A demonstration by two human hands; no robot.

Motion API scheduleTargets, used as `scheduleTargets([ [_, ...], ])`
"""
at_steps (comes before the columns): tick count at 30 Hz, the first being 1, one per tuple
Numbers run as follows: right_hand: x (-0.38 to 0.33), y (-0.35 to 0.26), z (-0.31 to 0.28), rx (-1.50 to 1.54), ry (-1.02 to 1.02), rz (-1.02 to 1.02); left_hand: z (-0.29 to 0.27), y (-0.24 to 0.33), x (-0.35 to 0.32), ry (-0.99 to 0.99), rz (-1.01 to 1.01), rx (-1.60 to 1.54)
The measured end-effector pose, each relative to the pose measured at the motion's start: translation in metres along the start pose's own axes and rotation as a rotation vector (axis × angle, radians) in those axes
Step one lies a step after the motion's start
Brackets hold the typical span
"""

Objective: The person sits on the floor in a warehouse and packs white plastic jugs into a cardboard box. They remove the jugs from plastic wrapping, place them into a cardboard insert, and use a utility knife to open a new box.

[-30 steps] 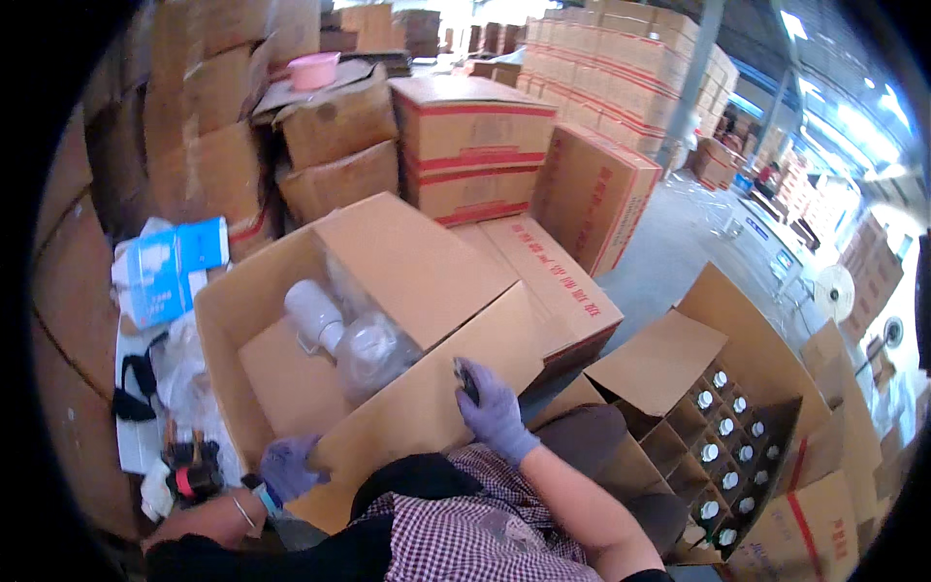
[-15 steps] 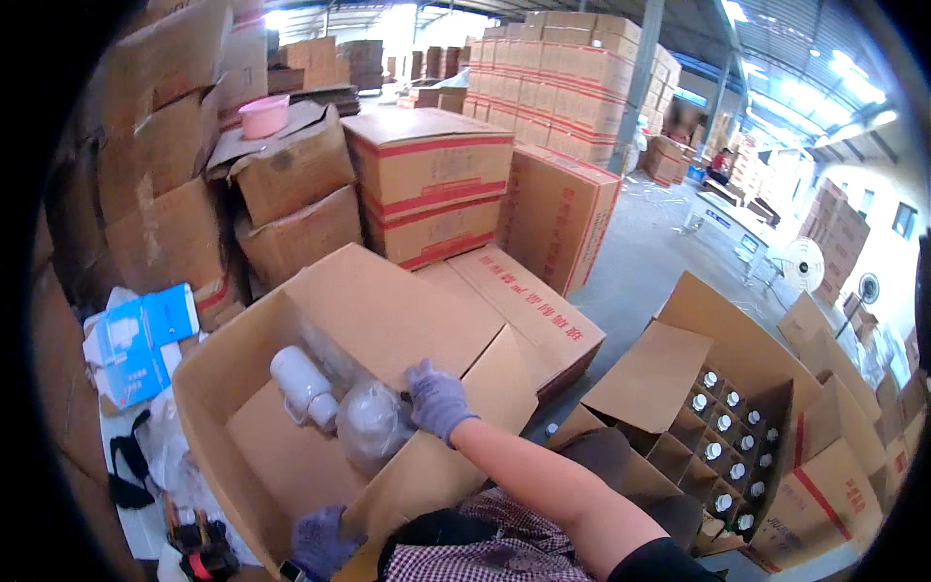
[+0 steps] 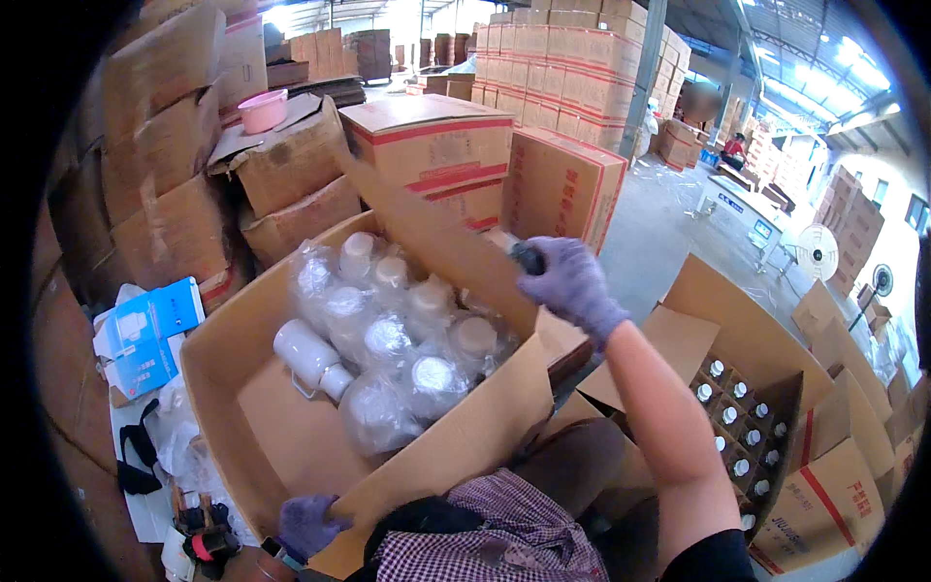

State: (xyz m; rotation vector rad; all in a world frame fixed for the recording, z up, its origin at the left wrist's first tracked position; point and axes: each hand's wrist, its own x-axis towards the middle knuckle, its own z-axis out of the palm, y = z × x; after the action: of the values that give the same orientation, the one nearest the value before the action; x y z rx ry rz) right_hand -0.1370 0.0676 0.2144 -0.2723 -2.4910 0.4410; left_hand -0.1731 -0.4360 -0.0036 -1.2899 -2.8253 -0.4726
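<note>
In front of me stands a large open cardboard box [image 3: 215, 388]. Inside it, several white bottles in clear plastic wrap [image 3: 386, 338] are packed close together. One unwrapped white bottle with a handle [image 3: 306, 353] lies tilted on the bare cardboard beside them. My right hand [image 3: 574, 283], in a purple-grey glove, is closed around a small dark object [image 3: 528, 258] whose kind I cannot make out. It is raised beside a blurred, upright cardboard flap [image 3: 436, 228]. My left hand [image 3: 310, 526], gloved alike, grips the box's near left rim.
At the right, a divided carton [image 3: 684, 335] holds several white-capped bottles [image 3: 728, 415]. Stacked cartons [image 3: 427, 145] rise behind the box, with a pink basin [image 3: 263, 113] on the left stack. A blue printed box [image 3: 155, 325] lies left. A fan [image 3: 818, 252] stands far right.
My right hand has moved up and right, away from the box's middle. The cardboard flap has swung up, uncovering the wrapped bottles. My left hand stays near the rim.
</note>
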Motion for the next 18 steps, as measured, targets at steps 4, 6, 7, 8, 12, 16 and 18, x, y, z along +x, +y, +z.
scheduleTargets([
  [4, 0.003, 0.065, -0.045, 0.007, 0.055, 0.135, -0.010, 0.005, 0.031, -0.030, 0.134, -0.082],
  [6, 0.012, 0.080, -0.053, 0.237, 0.056, 0.250, -0.014, 0.006, 0.038, -0.057, 0.138, -0.075],
  [7, 0.019, 0.099, -0.055, 0.186, 0.088, 0.252, -0.014, 0.008, 0.041, -0.062, 0.134, -0.080],
  [8, 0.025, 0.114, -0.052, 0.147, 0.109, 0.255, -0.015, 0.008, 0.038, -0.075, 0.117, -0.081],
  [12, 0.036, 0.170, -0.060, 0.354, 0.163, 0.490, -0.015, 0.010, 0.025, -0.102, 0.046, -0.054],
  [16, 0.039, 0.275, -0.029, 0.387, 0.279, 0.683, -0.017, 0.010, 0.031, -0.123, 0.057, -0.124],
  [18, 0.022, 0.340, 0.022, 0.148, 0.473, 0.569, -0.013, 0.002, 0.033, -0.142, 0.073, -0.064],
])
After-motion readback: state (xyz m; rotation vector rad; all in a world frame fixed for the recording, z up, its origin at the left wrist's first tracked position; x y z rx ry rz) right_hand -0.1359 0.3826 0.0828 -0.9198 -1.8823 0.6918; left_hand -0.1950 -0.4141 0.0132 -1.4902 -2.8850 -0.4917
